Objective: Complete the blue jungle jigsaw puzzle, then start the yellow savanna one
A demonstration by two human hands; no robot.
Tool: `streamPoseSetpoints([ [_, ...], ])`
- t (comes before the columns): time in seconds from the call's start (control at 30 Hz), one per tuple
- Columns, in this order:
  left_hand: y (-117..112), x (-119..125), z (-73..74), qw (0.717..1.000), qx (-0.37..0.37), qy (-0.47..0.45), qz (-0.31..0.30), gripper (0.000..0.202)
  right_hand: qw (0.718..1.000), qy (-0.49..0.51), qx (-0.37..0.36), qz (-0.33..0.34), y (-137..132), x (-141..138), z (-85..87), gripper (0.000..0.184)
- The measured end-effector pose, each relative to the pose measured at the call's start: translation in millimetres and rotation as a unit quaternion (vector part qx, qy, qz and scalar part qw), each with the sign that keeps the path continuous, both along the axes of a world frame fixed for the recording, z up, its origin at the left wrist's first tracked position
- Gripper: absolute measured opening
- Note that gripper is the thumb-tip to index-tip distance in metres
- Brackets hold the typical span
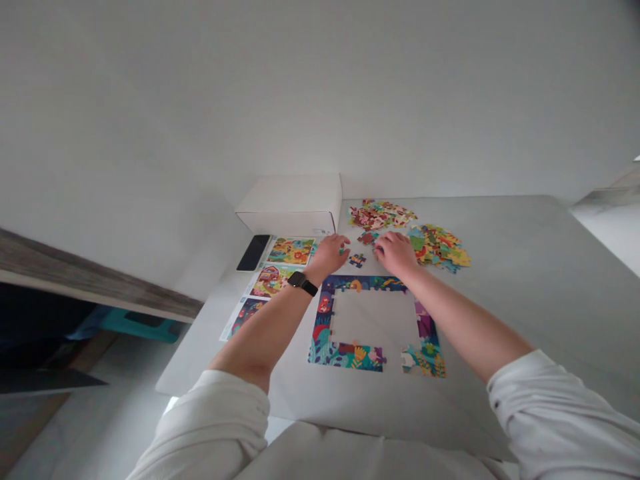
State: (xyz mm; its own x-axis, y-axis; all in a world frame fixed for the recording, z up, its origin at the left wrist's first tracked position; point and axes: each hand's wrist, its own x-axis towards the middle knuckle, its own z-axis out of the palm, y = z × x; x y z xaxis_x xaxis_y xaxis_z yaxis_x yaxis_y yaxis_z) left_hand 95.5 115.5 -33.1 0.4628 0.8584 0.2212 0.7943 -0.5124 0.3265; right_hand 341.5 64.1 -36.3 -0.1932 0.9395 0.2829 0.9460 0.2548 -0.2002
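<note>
Dark-blue, purple and teal cardboard puzzle frame [345, 355] lies flat on the pale grey table [510, 267], square to the wearer, likely so every side is within reach; there's a break in its near edge, and the right forearm covers part of its right side. Just past the far edge, between the hands, sits a small dark-blue and orange puzzle piece [357, 260], with a reddish puzzle piece cluster [367, 238] behind it, probably kept there to be handy to both hands. Left hand [331, 251]: thumb and forefinger part-curled, a bit of teal at the tips; can't tell if that grip is closed on a piece. Right hand [397, 252]: fingers bent down near the cluster, tips half hidden, can't tell that grip either. Beyond: red, pink and cream puzzle pile [383, 215] at the back, yellow and green puzzle pile [440, 247] to its right, apparently split by colour. Left of the frame, white-bordered printed picture sheet [270, 283] faces the wearer, presumably for checking against; black flat phone [253, 253] beside it, plain white cardboard box [290, 200] behind, out of the way.
</note>
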Motion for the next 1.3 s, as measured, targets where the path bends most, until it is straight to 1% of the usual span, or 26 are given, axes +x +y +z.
streamPoseSetpoints([
  [0.07,-2.7,14.3,-4.1,0.997,0.016,-0.001,-0.075,0.024,1.000,0.008,0.011,-0.025,-3.8,21.0,4.0,0.023],
  [0.17,-2.2,25.2,-9.8,0.986,0.006,-0.003,-0.167,0.026,0.999,0.010,0.015,-0.030,-15.0,51.1,5.8,0.025],
  [0.2,-1.0,26.4,-11.2,0.983,-0.002,0.002,-0.185,0.026,1.000,0.012,0.010,-0.026,-19.2,57.9,5.1,0.025],
  [0.27,2.3,26.7,-12.5,0.980,-0.016,0.022,-0.196,0.027,1.000,0.018,-0.003,-0.015,-26.0,65.3,2.5,0.025],
  [0.33,5.2,25.7,-12.2,0.982,-0.021,0.048,-0.183,0.029,1.000,0.022,-0.016,-0.007,-29.0,65.1,-0.6,0.024],
  [0.4,6.4,25.1,-10.7,0.986,-0.016,0.066,-0.153,0.033,0.999,0.018,-0.028,-0.003,-28.1,59.8,-2.6,0.024],
  [0.5,4.6,28.5,-8.5,0.992,-0.008,0.066,-0.108,0.039,0.998,-0.008,-0.057,-0.007,-22.5,47.7,-2.9,0.026],
  [0.6,-0.4,40.6,-8.5,0.995,-0.015,0.044,-0.088,0.037,0.996,-0.032,-0.085,-0.020,-16.5,36.8,-2.2,0.034],
  [0.67,-4.0,52.5,-9.5,0.996,-0.021,0.039,-0.073,0.042,0.995,-0.034,-0.093,-0.029,-13.6,32.4,-2.7,0.039],
  [0.77,-7.7,69.1,-10.5,0.997,-0.025,0.041,-0.057,0.053,0.995,-0.026,-0.095,-0.031,-11.2,30.6,-4.9,0.041],
  [0.87,-8.2,75.7,-9.7,0.997,-0.031,0.042,-0.055,0.053,0.995,-0.009,-0.096,-0.030,-10.6,32.5,-6.8,0.043],
  [0.97,-7.3,70.0,-7.0,0.997,-0.036,0.027,-0.065,0.054,0.994,0.025,-0.097,-0.033,-9.8,35.5,-7.6,0.045],
  [1.07,-7.4,56.9,-3.1,0.997,-0.034,0.005,-0.071,0.054,0.992,0.075,-0.100,-0.031,-7.1,38.4,-9.0,0.042],
  [1.13,-8.4,46.8,-0.8,0.998,-0.028,0.000,-0.065,0.055,0.988,0.111,-0.101,-0.028,-4.4,40.3,-11.0,0.040],
  [1.3,-10.0,21.1,1.5,0.998,-0.016,0.031,-0.048,0.052,0.972,0.202,-0.116,-0.021,1.8,45.8,-14.7,0.030],
])
